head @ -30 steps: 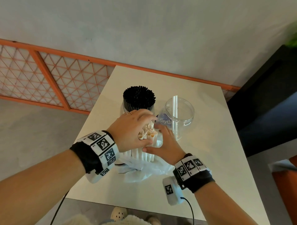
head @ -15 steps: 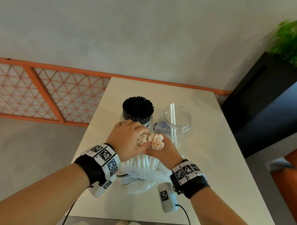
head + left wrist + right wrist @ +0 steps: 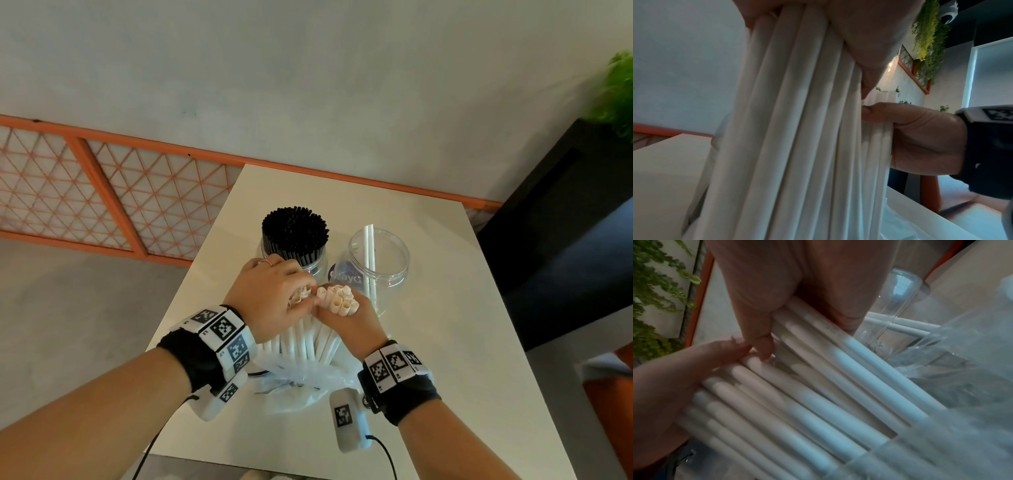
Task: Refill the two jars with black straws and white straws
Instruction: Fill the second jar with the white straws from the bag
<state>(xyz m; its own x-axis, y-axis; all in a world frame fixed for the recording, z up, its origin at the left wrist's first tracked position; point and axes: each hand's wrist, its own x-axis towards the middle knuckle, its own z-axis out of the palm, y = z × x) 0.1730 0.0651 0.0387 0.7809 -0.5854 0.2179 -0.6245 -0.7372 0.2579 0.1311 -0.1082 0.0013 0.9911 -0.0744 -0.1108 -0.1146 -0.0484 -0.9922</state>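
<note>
A bundle of white straws [image 3: 337,303] stands upright out of a clear plastic bag [image 3: 308,382] on the white table [image 3: 445,342]. My left hand [image 3: 274,298] grips the left part of the bundle near its top. My right hand [image 3: 347,322] grips the right part, thumb against the straws. The left wrist view shows the white straws [image 3: 797,129] running down from my palm, with the right hand [image 3: 920,138] beside them. Behind stand a jar packed with black straws [image 3: 294,233] and a clear jar [image 3: 378,257] holding one or two white straws [image 3: 370,253].
An orange lattice railing [image 3: 113,192] runs behind the table's left side, below a grey wall. A black cabinet [image 3: 565,222] with a green plant [image 3: 616,89] stands to the right. The clear jar [image 3: 900,305] lies just beyond the straws in the right wrist view.
My right hand has gone from resting open beside the bundle to gripping its right part. The straw tops have parted into two groups, one in each hand.
</note>
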